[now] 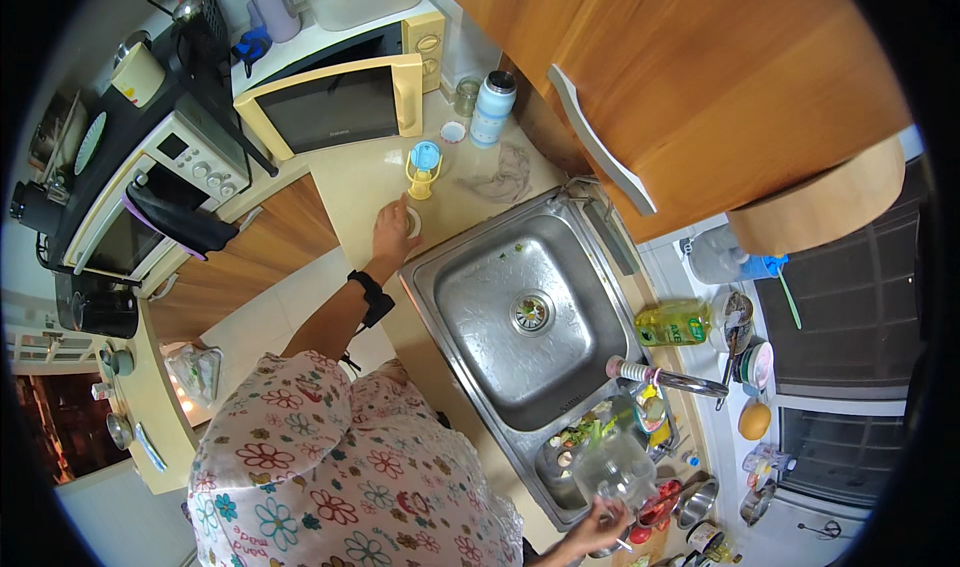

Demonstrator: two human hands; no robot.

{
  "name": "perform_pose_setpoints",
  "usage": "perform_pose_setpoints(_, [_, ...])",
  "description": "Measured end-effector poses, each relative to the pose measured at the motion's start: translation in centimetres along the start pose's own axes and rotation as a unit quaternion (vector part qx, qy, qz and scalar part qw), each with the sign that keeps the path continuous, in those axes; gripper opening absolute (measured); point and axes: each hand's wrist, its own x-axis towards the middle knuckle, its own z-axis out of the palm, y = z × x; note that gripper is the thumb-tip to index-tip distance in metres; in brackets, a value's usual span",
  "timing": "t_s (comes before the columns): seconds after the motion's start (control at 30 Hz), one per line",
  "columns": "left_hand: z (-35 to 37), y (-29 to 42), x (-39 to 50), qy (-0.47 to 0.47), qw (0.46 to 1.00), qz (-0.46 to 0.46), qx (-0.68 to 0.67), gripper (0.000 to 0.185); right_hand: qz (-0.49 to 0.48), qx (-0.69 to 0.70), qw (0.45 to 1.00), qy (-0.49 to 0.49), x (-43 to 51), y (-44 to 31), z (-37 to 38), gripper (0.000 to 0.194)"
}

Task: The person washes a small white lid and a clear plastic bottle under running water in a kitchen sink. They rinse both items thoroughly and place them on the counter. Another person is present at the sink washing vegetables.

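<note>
My left hand, with a black band on its wrist, is over the counter left of the sink. Its thumb and fingers are spread beside a white ring-shaped piece; whether they touch it is unclear. Just beyond stands a yellow bottle top with a blue lid. My right hand grips the edge of a clear, rounded container, tilted above the small sink basin. Vegetable scraps and eggshell lie in that basin. Food bits cover the drain of the large steel basin.
A light-blue bottle, a glass jar and a crumpled cloth are behind the left hand. The microwave door hangs open. A faucet crosses the sink's far edge near dish soap. A cabinet overhangs.
</note>
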Motion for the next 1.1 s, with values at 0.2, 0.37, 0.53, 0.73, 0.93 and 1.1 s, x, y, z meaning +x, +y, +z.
perform_pose_setpoints(0.2, [0.4, 5.7, -3.1, 0.009, 0.999, 0.015, 0.033, 0.098, -0.008, -0.049, 0.991, -0.122, -0.6, -3.4, 7.9, 0.041])
perform_pose_setpoints(0.37, [0.1, 14.2, -10.1, -0.244, 0.915, 0.214, -0.239, 0.091, -0.053, -0.035, 0.976, -0.208, -0.3, -7.1, 12.9, 0.031])
perform_pose_setpoints(0.53, [1.4, 18.2, -15.0, -0.419, 0.8, 0.268, -0.337, 0.09, -0.049, 0.024, 0.971, -0.235, 0.1, -9.1, 16.8, 0.032])
perform_pose_setpoints(0.73, [3.7, 19.8, -15.8, -0.318, 0.81, 0.253, -0.422, 0.048, -0.018, 0.04, 0.977, -0.211, 0.4, -9.5, 17.9, 0.03])
perform_pose_setpoints(0.93, [6.6, 22.2, -17.7, -0.258, 0.836, 0.111, -0.471, 0.021, -0.01, 0.016, 0.978, -0.209, 0.7, -10.5, 18.8, 0.03])
perform_pose_setpoints(1.1, [10.1, 22.6, -16.6, -0.241, 0.818, 0.095, -0.514, 0.026, -0.071, 0.02, 0.991, -0.11, 2.2, -9.0, 17.1, 0.028])
